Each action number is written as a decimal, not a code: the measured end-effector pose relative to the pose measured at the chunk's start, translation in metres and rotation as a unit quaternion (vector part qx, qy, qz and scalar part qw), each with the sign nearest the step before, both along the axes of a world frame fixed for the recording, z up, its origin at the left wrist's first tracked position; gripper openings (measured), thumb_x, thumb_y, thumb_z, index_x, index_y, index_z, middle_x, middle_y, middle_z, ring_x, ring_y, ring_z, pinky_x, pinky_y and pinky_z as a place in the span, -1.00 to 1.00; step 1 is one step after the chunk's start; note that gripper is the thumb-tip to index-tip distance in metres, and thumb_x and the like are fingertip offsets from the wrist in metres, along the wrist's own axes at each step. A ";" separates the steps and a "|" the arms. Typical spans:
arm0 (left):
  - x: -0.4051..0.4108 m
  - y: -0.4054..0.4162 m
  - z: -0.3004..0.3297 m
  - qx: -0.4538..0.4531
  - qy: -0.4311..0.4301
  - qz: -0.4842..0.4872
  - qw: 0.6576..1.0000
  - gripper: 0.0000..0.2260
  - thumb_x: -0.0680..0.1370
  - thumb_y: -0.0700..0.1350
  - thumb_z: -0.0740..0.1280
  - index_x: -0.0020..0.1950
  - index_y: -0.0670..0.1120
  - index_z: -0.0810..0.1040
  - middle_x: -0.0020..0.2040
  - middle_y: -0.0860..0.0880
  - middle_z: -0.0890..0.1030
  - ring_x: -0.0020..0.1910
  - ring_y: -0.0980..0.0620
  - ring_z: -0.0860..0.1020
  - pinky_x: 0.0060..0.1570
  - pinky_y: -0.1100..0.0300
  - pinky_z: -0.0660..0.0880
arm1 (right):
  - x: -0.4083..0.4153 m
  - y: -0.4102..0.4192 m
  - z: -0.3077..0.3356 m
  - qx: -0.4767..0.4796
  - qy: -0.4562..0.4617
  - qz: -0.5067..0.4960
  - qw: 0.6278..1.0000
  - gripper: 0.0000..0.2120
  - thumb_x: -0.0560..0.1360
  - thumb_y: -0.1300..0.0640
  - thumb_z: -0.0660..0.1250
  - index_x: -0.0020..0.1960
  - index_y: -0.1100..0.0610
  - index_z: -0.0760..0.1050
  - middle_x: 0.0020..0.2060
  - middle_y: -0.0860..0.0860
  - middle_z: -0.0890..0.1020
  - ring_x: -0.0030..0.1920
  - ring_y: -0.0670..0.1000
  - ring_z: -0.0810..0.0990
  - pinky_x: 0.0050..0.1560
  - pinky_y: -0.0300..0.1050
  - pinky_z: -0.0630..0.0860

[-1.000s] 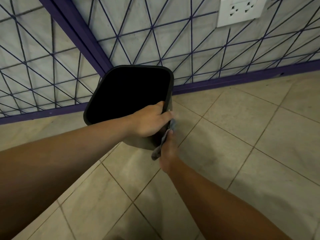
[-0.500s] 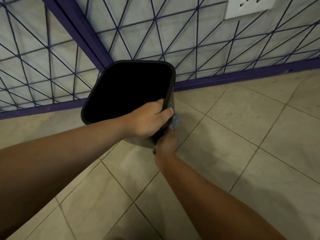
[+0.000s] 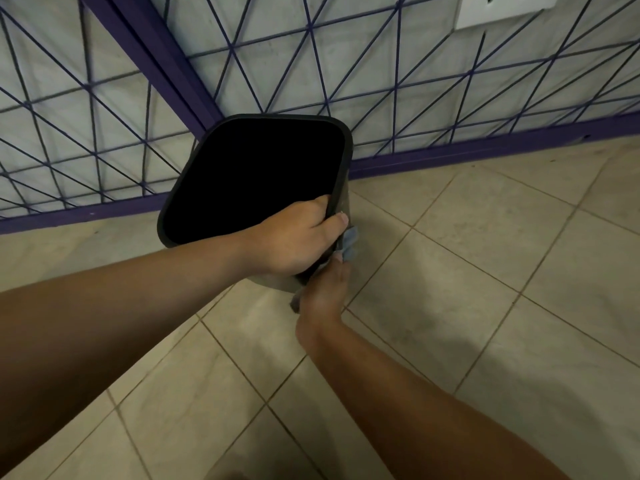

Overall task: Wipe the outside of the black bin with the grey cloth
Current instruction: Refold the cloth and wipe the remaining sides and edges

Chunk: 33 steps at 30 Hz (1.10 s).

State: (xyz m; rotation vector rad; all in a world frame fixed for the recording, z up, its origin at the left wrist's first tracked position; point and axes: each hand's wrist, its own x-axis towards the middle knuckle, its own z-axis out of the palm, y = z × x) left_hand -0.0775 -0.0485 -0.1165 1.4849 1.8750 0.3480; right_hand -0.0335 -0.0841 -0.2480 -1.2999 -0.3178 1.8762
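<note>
The black bin (image 3: 194, 188) stands in the corner of the tiled floor, tilted with its dark opening toward me. My left hand (image 3: 298, 237) grips its near right rim, fingers curled over the edge and thumb outside. My right hand (image 3: 323, 292) is below it, pressing the grey cloth (image 3: 349, 242) against the bin's outer right side. Only a small bluish-grey fold of the cloth shows above my fingers, and a scrap by my wrist; the remainder is hidden under the hand.
Two tiled walls with purple line patterns and a purple skirting (image 3: 485, 150) meet right behind the bin. A white wall socket (image 3: 502, 8) is at the top right. Beige floor tiles (image 3: 485, 271) stretch to the right and toward me.
My right hand with the cloth has slid up the bin's side toward the rim. My left hand has kept its grip on the rim. The view has shifted slightly closer.
</note>
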 end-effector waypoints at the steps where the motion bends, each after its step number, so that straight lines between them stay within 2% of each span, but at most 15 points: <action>1: 0.000 0.000 0.001 -0.001 0.004 0.001 1.000 -0.68 0.66 0.05 0.13 0.24 -0.12 0.50 0.11 -0.07 0.62 0.14 0.00 0.56 0.29 -0.06 0.43 | 0.003 0.005 -0.002 0.002 -0.017 0.005 1.000 -0.47 0.65 -0.16 0.05 0.47 0.11 0.42 0.26 0.16 0.61 0.16 0.13 0.53 0.15 0.02 0.44; 5: 0.000 0.001 0.002 0.000 0.006 -0.002 1.000 -0.65 0.65 0.06 0.13 0.27 -0.13 0.49 0.14 -0.06 0.60 0.18 0.01 0.54 0.31 -0.05 0.42 | 0.011 0.031 -0.014 -0.061 -0.043 0.015 0.997 -0.61 0.77 0.05 0.06 0.47 0.19 0.46 0.32 0.17 0.61 0.23 0.17 0.60 0.09 -0.04 0.54; 7: -0.001 0.000 0.000 0.001 0.005 -0.004 1.000 -0.66 0.65 0.06 0.13 0.25 -0.14 0.50 0.12 -0.08 0.62 0.15 0.00 0.56 0.28 -0.08 0.43 | 0.005 0.016 -0.006 -0.017 -0.034 0.006 0.999 -0.54 0.71 -0.11 0.09 0.47 0.11 0.44 0.30 0.12 0.62 0.18 0.14 0.57 0.13 -0.01 0.49; 10: -0.002 0.001 -0.001 0.002 0.003 -0.007 1.000 -0.68 0.67 0.03 0.13 0.26 -0.13 0.50 0.12 -0.08 0.63 0.14 0.01 0.56 0.29 -0.06 0.43 | 0.000 -0.014 -0.001 0.058 0.008 -0.002 0.998 -0.23 0.47 -0.39 0.13 0.52 0.07 0.36 0.25 0.03 0.53 0.18 0.10 0.47 0.18 0.04 0.40; 12: -0.002 0.001 0.000 0.005 0.005 -0.011 1.000 -0.67 0.67 0.05 0.12 0.28 -0.12 0.50 0.14 -0.06 0.62 0.17 0.02 0.55 0.31 -0.02 0.42 | 0.003 -0.011 -0.002 0.072 -0.017 0.013 0.997 -0.36 0.58 -0.31 0.08 0.47 0.11 0.39 0.32 0.05 0.55 0.24 0.14 0.54 0.26 0.00 0.46; 14: -0.002 0.002 0.001 0.006 0.012 -0.016 1.000 -0.67 0.69 0.04 0.11 0.29 -0.12 0.50 0.15 -0.05 0.61 0.19 0.01 0.54 0.32 0.01 0.40 | 0.008 0.013 -0.006 0.047 -0.046 0.005 0.998 -0.67 0.76 -0.06 0.02 0.35 0.06 0.42 0.34 0.11 0.57 0.22 0.11 0.56 0.24 -0.10 0.49; 15: -0.002 0.002 0.002 0.008 0.013 -0.017 1.000 -0.68 0.69 0.04 0.11 0.28 -0.11 0.51 0.14 -0.05 0.62 0.19 0.02 0.54 0.31 0.01 0.40 | 0.010 0.023 -0.008 0.027 -0.048 0.004 0.998 -0.70 0.78 0.04 0.01 0.38 0.06 0.43 0.36 0.14 0.57 0.21 0.08 0.55 0.23 -0.11 0.49; 17: -0.002 0.002 0.002 0.012 0.003 -0.015 1.000 -0.68 0.69 0.04 0.10 0.23 -0.11 0.54 0.11 -0.07 0.64 0.14 0.02 0.56 0.28 0.00 0.43 | 0.009 0.027 -0.004 0.001 -0.032 0.008 0.999 -0.63 0.78 0.06 0.02 0.51 0.09 0.40 0.37 0.12 0.57 0.25 0.08 0.57 0.27 -0.05 0.49; 20: -0.002 0.002 0.002 0.016 -0.011 -0.010 1.000 -0.66 0.70 0.05 0.09 0.17 -0.12 0.56 0.06 -0.11 0.66 0.09 0.03 0.59 0.25 -0.03 0.44 | 0.000 -0.003 0.015 0.059 -0.001 -0.009 0.998 -0.52 0.72 -0.10 0.05 0.59 0.01 0.32 0.41 0.04 0.56 0.41 0.07 0.55 0.48 0.08 0.47; 21: -0.002 0.002 0.002 0.016 -0.010 -0.011 1.000 -0.65 0.70 0.05 0.08 0.17 -0.12 0.56 0.07 -0.09 0.66 0.10 0.04 0.59 0.25 -0.03 0.44 | 0.000 -0.011 0.015 0.082 0.017 -0.021 0.996 -0.47 0.69 -0.13 0.06 0.60 0.02 0.30 0.42 0.04 0.55 0.42 0.04 0.54 0.49 0.03 0.47; 24: -0.003 0.002 0.002 0.013 -0.003 -0.012 1.000 -0.63 0.70 0.08 0.06 0.21 -0.09 0.56 0.09 -0.04 0.65 0.14 0.07 0.58 0.28 -0.02 0.44 | 0.005 0.006 -0.003 0.075 -0.016 -0.010 0.997 -0.56 0.77 -0.02 0.02 0.55 0.15 0.35 0.37 0.08 0.57 0.22 -0.06 0.60 0.18 -0.35 0.55; 26: -0.002 0.002 0.003 0.013 -0.001 -0.012 1.000 -0.63 0.70 0.08 0.06 0.22 -0.09 0.55 0.10 -0.04 0.64 0.14 0.06 0.57 0.28 0.00 0.44 | 0.010 0.026 -0.012 0.027 -0.043 -0.001 0.999 -0.62 0.79 0.09 0.00 0.50 0.18 0.40 0.37 0.16 0.58 0.14 0.01 0.58 0.02 -0.26 0.54; 28: -0.003 0.002 0.003 0.013 -0.008 -0.007 1.000 -0.63 0.70 0.07 0.07 0.17 -0.12 0.56 0.06 -0.09 0.64 0.09 0.03 0.58 0.24 -0.01 0.45 | 0.007 0.025 -0.004 0.017 -0.031 0.004 0.999 -0.64 0.78 0.08 0.02 0.48 0.11 0.42 0.35 0.12 0.59 0.21 0.04 0.58 0.16 -0.13 0.55; 31: -0.003 0.002 0.003 0.011 -0.028 -0.003 1.000 -0.64 0.69 0.06 0.09 0.13 -0.13 0.58 0.05 -0.12 0.65 0.07 0.03 0.60 0.23 -0.03 0.47 | 0.004 -0.005 0.009 0.089 -0.017 -0.001 0.996 -0.56 0.73 -0.11 0.06 0.53 0.03 0.38 0.38 0.06 0.58 0.38 0.13 0.56 0.45 0.13 0.47; 33: -0.003 0.002 0.004 0.011 -0.038 0.000 0.999 -0.66 0.69 0.06 0.09 0.16 -0.09 0.58 0.07 -0.05 0.66 0.10 0.09 0.59 0.26 0.03 0.46 | 0.007 -0.001 0.001 0.103 -0.021 0.000 0.994 -0.62 0.77 -0.04 0.03 0.51 0.05 0.38 0.39 0.06 0.56 0.35 0.06 0.57 0.40 -0.05 0.50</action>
